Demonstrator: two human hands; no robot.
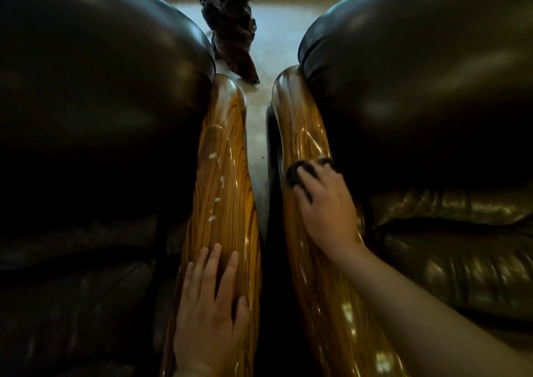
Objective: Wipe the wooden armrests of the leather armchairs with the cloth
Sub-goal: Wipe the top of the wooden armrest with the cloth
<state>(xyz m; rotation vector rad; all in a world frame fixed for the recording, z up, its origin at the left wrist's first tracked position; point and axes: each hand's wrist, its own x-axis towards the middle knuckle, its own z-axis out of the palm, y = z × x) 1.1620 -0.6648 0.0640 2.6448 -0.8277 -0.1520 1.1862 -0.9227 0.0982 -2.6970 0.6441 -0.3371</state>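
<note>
Two glossy wooden armrests run side by side away from me. The left armrest (222, 174) carries several small white specks along its top. My left hand (212, 301) lies flat on its near part, fingers spread, holding nothing. On the right armrest (302, 128) my right hand (326, 206) presses a small dark cloth (295, 174) against the wood about halfway along. Most of the cloth is hidden under my fingers.
A dark leather armchair (95, 102) fills the left side and another (432, 88) the right. A narrow gap of pale floor (256, 146) separates the armrests. A dark gnarled wooden object (227, 24) stands on the floor beyond them.
</note>
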